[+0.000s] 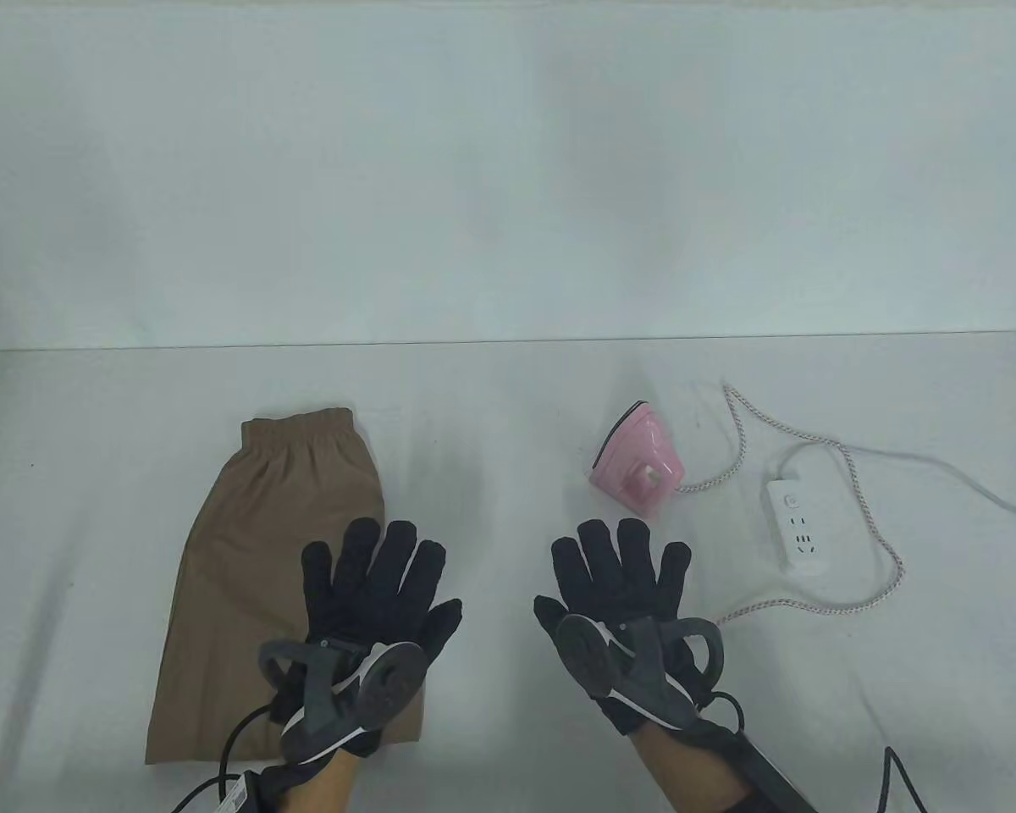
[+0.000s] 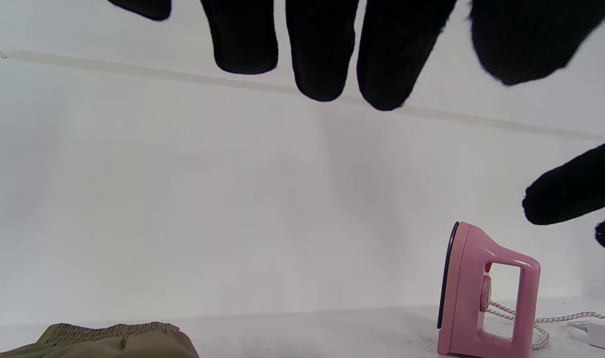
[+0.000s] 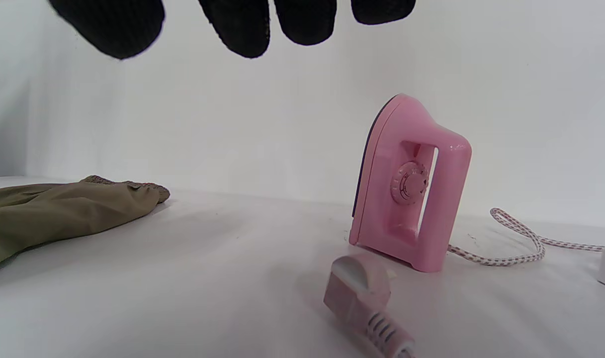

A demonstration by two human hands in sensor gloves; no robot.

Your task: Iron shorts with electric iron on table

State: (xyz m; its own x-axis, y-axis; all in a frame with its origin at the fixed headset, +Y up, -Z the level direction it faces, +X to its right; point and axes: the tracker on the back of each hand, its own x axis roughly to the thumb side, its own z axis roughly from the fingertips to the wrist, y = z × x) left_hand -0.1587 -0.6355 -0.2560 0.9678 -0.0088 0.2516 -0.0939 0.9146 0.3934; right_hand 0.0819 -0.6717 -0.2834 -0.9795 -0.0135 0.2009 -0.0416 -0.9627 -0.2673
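Note:
Brown shorts [image 1: 254, 542] lie flat on the white table at the left, waistband away from me. A pink iron [image 1: 639, 461] stands upright on its heel at centre right; it also shows in the left wrist view [image 2: 486, 293] and the right wrist view [image 3: 406, 184]. My left hand [image 1: 381, 580] is open with fingers spread over the shorts' right edge and holds nothing. My right hand [image 1: 622, 576] is open and empty just in front of the iron, not touching it. The iron's plug [image 3: 359, 291] lies loose on the table below my right hand.
A white power strip [image 1: 800, 525] lies right of the iron. The iron's braided cord [image 1: 855, 474] loops around it. The strip's white cable [image 1: 965, 478] runs off to the right. A white wall [image 1: 508, 169] rises behind the table.

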